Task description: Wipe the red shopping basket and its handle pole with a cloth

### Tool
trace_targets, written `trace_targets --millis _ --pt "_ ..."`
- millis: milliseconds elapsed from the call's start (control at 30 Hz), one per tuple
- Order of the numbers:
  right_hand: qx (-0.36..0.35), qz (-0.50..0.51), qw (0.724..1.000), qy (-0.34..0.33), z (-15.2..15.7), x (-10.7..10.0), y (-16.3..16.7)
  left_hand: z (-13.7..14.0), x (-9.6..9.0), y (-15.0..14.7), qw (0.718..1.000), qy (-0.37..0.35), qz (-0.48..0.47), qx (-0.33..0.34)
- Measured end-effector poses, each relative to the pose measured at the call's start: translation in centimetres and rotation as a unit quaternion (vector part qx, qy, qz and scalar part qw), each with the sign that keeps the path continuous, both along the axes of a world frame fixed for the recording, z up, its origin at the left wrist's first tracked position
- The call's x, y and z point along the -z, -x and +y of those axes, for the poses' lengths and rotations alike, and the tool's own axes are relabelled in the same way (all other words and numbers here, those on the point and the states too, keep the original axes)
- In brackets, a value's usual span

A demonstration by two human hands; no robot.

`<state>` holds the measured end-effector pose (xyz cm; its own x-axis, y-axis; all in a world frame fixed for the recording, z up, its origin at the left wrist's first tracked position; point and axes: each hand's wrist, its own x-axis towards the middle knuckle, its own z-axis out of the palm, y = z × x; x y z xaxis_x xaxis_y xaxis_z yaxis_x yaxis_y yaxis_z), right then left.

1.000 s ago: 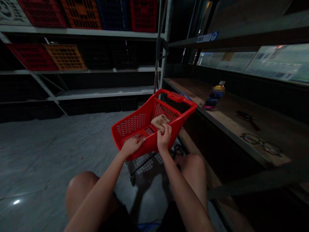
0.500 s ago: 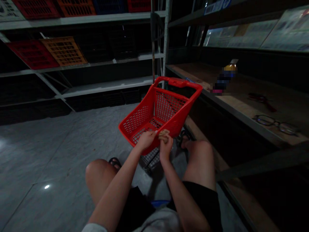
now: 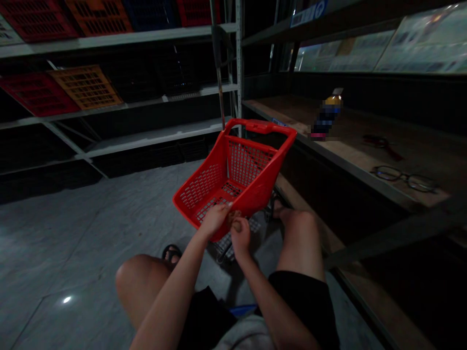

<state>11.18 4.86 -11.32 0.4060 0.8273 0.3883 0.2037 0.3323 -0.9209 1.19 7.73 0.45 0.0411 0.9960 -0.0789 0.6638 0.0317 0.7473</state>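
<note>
A red plastic shopping cart point(image 3: 260, 187) with a mesh basket stands on the floor just beyond my knees. In front of its near rim, my right hand point(image 3: 241, 238) is closed around a small, lumpy tan-brown piece point(image 3: 237, 225), mostly covered by the fingers; its exact kind cannot be made out. Close beside it on the left, my left hand point(image 3: 216, 218) is closed, thumb and fingers pinched together near the piece. Whatever those fingertips hold is too small and dark to name.
On the wooden shelf point(image 3: 350, 155) at right lie eyeglasses point(image 3: 406, 179), a red-handled tool point(image 3: 383, 146) and a blurred-out bottle point(image 3: 328, 114). Racks with a yellow crate point(image 3: 86, 87) and a red crate point(image 3: 38, 92) stand behind. A long pole point(image 3: 221, 92) leans by the corner post.
Both hands have come slightly lower and nearer to me, and the tan-brown piece is more covered by my right fingers. The whole view has shifted a little.
</note>
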Motion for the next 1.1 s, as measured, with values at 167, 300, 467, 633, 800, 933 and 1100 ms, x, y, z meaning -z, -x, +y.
trace_targets --millis 167,300,467,633,800,933,1100 --pt "0.108 0.056 0.993 -0.008 5.9 -6.4 -4.6 -2.5 -0.3 1.5 0.999 0.027 -0.032 0.008" --pt "0.116 0.024 0.992 -0.039 5.2 -6.8 -3.9 -4.0 -0.3 2.7 0.999 0.028 -0.019 0.004" --pt "-0.002 -0.032 0.998 -0.053 -3.1 -1.6 3.1 -4.4 -0.6 3.8 1.000 -0.004 0.019 -0.012" --pt "0.024 -0.013 0.999 -0.036 -0.4 -2.7 1.7 -4.7 -1.3 5.1 0.997 -0.014 0.081 -0.013" --pt "0.172 0.031 0.985 0.000 9.8 -6.0 -6.2 -5.5 -1.7 5.7 0.994 -0.022 0.109 -0.006" --pt "0.125 -0.010 0.992 0.001 7.9 -2.1 -4.1 -5.5 -1.8 5.3 0.994 -0.019 0.109 -0.009" --pt "0.011 -0.050 0.998 -0.032 -0.2 4.1 2.3 -5.0 -1.9 5.2 0.993 -0.024 0.116 -0.013"
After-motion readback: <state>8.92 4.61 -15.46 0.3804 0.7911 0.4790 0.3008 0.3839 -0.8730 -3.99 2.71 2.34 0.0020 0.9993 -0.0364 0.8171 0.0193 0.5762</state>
